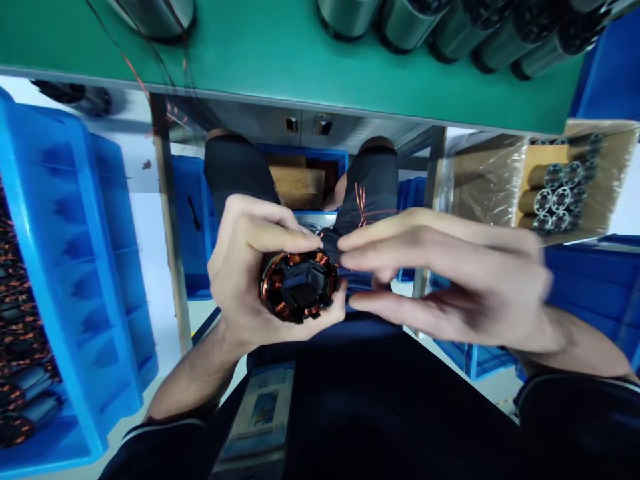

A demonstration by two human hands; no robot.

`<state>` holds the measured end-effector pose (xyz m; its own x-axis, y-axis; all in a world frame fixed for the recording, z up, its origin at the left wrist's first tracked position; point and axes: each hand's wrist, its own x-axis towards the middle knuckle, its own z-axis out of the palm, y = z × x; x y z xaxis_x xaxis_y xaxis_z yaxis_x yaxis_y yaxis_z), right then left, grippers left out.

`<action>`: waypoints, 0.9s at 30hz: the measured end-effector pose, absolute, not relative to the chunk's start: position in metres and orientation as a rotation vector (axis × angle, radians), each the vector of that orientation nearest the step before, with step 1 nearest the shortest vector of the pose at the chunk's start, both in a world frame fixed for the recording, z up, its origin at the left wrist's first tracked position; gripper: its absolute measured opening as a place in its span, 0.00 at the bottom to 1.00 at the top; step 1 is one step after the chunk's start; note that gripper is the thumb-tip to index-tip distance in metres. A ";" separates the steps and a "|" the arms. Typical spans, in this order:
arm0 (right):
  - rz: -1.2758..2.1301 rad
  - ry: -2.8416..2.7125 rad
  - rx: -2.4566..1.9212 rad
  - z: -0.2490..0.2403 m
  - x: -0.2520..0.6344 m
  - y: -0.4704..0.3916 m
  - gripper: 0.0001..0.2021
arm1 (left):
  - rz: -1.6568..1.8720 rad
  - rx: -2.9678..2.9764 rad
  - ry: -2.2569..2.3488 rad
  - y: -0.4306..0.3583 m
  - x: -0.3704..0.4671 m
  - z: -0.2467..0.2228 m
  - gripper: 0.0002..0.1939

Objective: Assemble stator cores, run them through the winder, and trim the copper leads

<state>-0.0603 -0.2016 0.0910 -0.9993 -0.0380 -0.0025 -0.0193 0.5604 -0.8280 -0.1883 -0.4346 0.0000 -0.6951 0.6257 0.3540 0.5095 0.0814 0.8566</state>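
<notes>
A round motor stator [300, 287] with copper windings and a black slotted rim is held in my left hand [250, 273], its open end facing up toward the camera. The fingers and thumb of that hand wrap round its sides. Just right of the stator is my right hand [450, 273], slightly blurred, with its fingers stretched out and the thumb apart from them. Its fingertips are close to the stator's right edge. Loose copper wires [361, 203] stick up behind the right fingertips, over my dark trouser leg.
A green table [280, 60] spans the top, bearing several metal cylinders [410, 23]. Blue bins [75, 267] at the left hold wound stators [25, 393]. On the right, a cardboard box [620, 180] holds metal tubes [560, 200], above blue crates [590, 287].
</notes>
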 end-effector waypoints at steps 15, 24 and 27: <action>-1.529 2.654 0.388 0.026 -0.078 -0.165 0.16 | 1.455 1.447 2.357 -0.432 -0.196 -0.020 0.16; -1.366 2.464 -0.042 0.064 -0.086 -0.217 0.24 | 1.421 1.680 2.447 -0.418 -0.191 -0.017 0.13; -1.414 2.432 0.028 0.060 -0.086 -0.213 0.07 | 1.500 1.550 2.369 -0.420 -0.192 -0.005 0.16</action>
<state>-0.0857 -0.2131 0.0599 -0.9463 -0.1456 -0.2885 0.1788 0.5078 -0.8427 -0.1921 -0.4202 -0.0054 -0.5305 0.6858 0.4983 0.7436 0.0943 0.6619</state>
